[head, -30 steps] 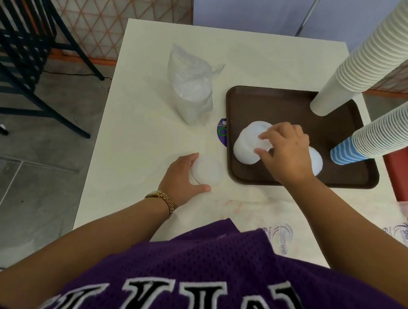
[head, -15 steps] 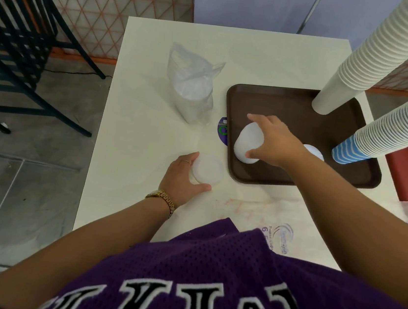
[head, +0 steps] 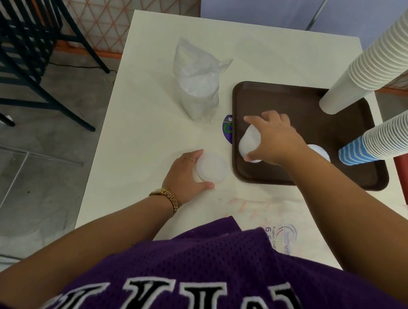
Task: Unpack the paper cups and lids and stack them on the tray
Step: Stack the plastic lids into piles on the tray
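On the white table (head: 156, 76), a brown tray (head: 306, 110) at the right edge carries two tall cup stacks. The right hand (head: 274, 140) grips a lid stack (head: 249, 144) near the tray's left edge; the left hand (head: 185, 175) cups another lid pile (head: 212, 168) just beside the tray's near-left corner.

Lid bag (head: 198, 87) left of tray (head: 293, 106) on table (head: 149, 127).

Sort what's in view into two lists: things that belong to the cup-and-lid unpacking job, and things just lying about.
Part of the job:
- brown tray
- white cup stack
- blue striped cup stack
- lid stack gripped by right hand
- lids on table held by left hand
- bag of lids

Just lying about:
- black chair
- purple sticker
- empty printed wrapper
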`<state>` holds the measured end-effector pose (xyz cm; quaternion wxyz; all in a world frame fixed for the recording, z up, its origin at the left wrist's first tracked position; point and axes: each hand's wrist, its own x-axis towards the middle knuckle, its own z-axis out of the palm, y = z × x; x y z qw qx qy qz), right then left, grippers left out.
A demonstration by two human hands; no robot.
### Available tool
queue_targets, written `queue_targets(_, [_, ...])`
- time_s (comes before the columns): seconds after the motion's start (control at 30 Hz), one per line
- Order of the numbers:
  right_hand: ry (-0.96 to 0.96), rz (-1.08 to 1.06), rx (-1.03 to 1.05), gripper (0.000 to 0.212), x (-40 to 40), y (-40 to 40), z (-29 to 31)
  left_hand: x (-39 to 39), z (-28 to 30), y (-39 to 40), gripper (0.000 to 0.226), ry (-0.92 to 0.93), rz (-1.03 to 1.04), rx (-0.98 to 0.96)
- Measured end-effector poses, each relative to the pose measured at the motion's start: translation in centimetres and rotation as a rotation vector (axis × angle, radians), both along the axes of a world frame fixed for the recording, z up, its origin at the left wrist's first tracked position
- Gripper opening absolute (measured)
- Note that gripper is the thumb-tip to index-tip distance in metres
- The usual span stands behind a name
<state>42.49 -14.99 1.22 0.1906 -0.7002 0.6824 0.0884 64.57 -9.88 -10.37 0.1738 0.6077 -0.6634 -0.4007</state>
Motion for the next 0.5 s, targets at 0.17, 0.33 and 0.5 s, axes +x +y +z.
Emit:
queue_targets(0.17, [-0.117, 0.014, -0.406, 0.051, 2.6, 2.7, 0.3, -0.1, 0.1, 0.1, 0.093, -0.034, -0.012, -0.024])
queue_targets(0.33, [-0.202, -0.072, -0.014, 0.046, 5.5, 4.8, -2.6, -0.1, -0.1, 0.0, 0.094, -0.033, -0.021, -0.031])
queue_targets(0.5, [-0.171, -0.161, 0.121, 0.054, 6.1, 5.1, -4.9, 0.0, -0.6, 0.0, 0.094, -0.038, -0.017, -0.034])
